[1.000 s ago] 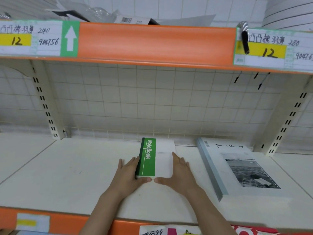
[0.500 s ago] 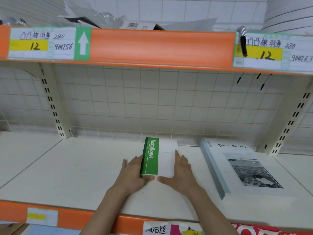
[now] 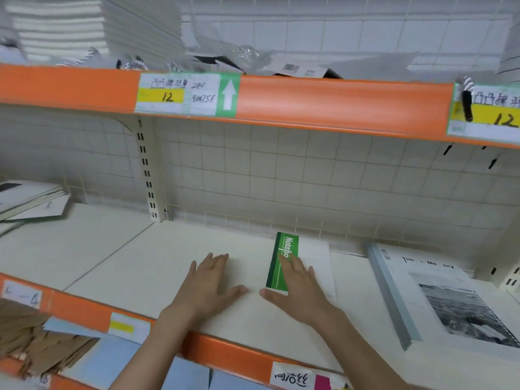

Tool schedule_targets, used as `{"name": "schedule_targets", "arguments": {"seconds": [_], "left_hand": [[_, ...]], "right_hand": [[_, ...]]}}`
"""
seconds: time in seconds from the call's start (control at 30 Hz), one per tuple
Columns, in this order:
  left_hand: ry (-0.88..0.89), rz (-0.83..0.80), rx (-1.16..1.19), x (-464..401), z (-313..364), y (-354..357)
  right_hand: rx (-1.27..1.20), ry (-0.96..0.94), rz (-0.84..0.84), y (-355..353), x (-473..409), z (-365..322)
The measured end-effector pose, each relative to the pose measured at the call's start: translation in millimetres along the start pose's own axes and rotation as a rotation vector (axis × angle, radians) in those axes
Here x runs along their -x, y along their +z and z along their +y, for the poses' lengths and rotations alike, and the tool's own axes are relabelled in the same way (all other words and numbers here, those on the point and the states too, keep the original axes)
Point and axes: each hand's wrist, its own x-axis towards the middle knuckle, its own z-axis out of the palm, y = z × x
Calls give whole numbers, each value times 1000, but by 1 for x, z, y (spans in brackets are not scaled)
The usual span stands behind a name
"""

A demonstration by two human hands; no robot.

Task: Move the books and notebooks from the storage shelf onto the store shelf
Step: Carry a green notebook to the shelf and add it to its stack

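Note:
A green-and-white notebook [image 3: 308,257] lies flat on the cream store shelf [image 3: 157,266], against the tiled back wall. My right hand [image 3: 298,291] is spread flat over its near green edge, fingers apart, not gripping it. My left hand [image 3: 209,287] hovers flat over the bare shelf to the left of the notebook, apart from it, holding nothing. A stack of large white books with a black-and-white photo cover [image 3: 447,296] lies to the right of the notebook.
An orange shelf edge with price labels [image 3: 323,102] runs overhead, with white stacked paper [image 3: 84,29] above it. Flat white notebooks [image 3: 31,201] lie on the far left of the shelf. Brown envelopes [image 3: 36,347] and blue sheets sit on the shelf below.
Both hands have let go of the notebook's sides. The left hand has slid away to the left and the right hand now lies over the cover. The view has swung left.

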Motion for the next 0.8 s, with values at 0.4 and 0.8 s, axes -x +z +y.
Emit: {"name": "schedule_targets", "arguments": {"seconds": [0.4, 0.8], "left_hand": [[-293, 145, -179, 53, -114, -71], [-469, 152, -167, 105, -275, -138]], "right_hand": [[41, -331, -122, 45, -56, -146], [7, -479, -233, 122, -117, -314]]}}
